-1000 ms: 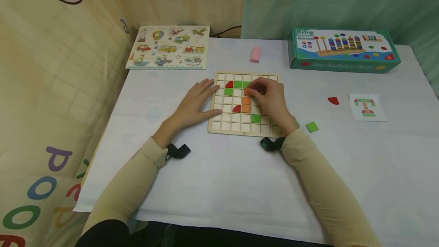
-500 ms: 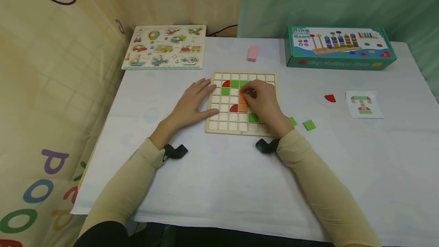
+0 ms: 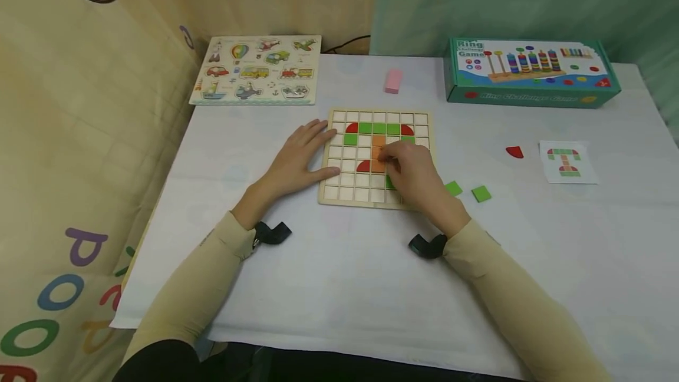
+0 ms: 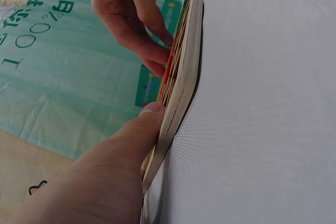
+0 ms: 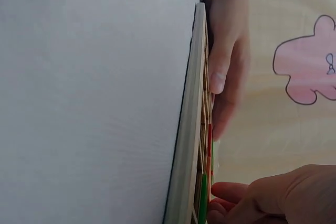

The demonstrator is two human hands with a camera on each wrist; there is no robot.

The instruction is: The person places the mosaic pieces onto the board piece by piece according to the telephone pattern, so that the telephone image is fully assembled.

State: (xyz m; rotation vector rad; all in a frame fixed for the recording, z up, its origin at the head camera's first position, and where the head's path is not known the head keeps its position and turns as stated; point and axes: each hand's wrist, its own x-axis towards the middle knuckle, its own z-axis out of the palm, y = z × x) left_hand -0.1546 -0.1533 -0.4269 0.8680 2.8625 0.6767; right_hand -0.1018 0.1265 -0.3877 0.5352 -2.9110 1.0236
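Observation:
The wooden grid board (image 3: 347,204) lies in front of the person in the head view. Orange square tiles (image 3: 379,140) stand in a column in its cells, below a row of green tiles (image 3: 365,128) with a red quarter-round tile (image 3: 407,129) at its right end. My left hand (image 3: 294,161) rests at the board's left edge, fingers spread, thumb (image 4: 149,111) on the rim. My right hand (image 3: 416,173) reaches over the board from the right, its fingertips touching the orange column. It covers part of a green tile (image 3: 389,181) lower down.
Right of the board lie two loose green tiles (image 3: 481,194), a red piece (image 3: 514,152) and a pattern card (image 3: 569,162). Behind stand a vehicle puzzle board (image 3: 254,69), a pink block (image 3: 393,81) and a green game box (image 3: 530,99).
The orange tile that the right hand pinched now lies in the cell at the column's top. That hand has drawn back toward the person, uncovering the row's right end. The left hand stays put.

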